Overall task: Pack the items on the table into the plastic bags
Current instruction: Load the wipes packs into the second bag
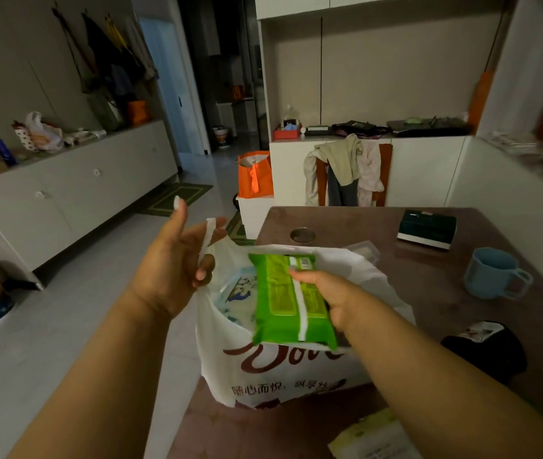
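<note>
A white plastic bag (263,376) with brown lettering stands on the near left corner of the brown table (429,270). My left hand (170,270) pinches the bag's left handle (208,240) and holds it up, so the mouth is wide. My right hand (323,293) grips a green soft pack (283,303) right over the mouth, its lower end dipping in. Inside the bag lies a pale blue and white pack (237,293), partly hidden.
On the table stand a blue mug (491,273), a dark green box (427,228), a black pouch (485,349), a clear lidded tub (364,251) behind the bag and a yellowish packet (372,435) at the near edge. A round metal inset (302,234) sits further back. Tiled floor lies left.
</note>
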